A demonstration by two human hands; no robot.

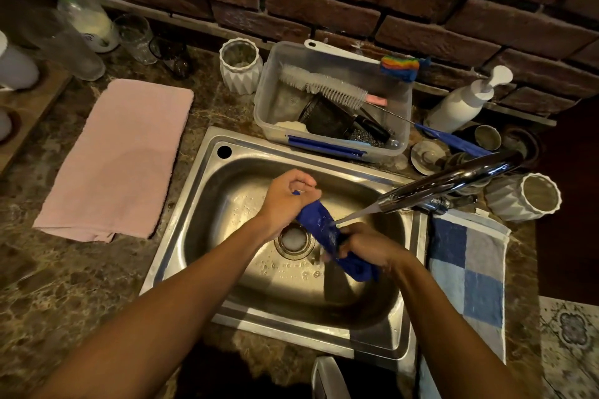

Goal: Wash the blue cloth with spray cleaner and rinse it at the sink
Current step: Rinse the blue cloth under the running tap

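The blue cloth (319,219) is stretched and twisted between both hands over the steel sink (227,285). My left hand (288,196) grips its upper end above the drain (295,241). Lower and to the right, my right hand (366,244) is closed around the cloth, whose tail hangs out below it. Water runs from the chrome faucet (447,183) in a thin stream onto the cloth between the hands. A spray bottle with a green trigger (86,14) stands at the far left by the brick wall.
A pink towel (120,159) lies on the counter left of the sink. A clear tub (330,100) of brushes stands behind the basin. A white pump bottle (466,100), cups and a white ribbed jar (531,196) crowd the right. A blue checked towel (470,275) lies beside the basin.
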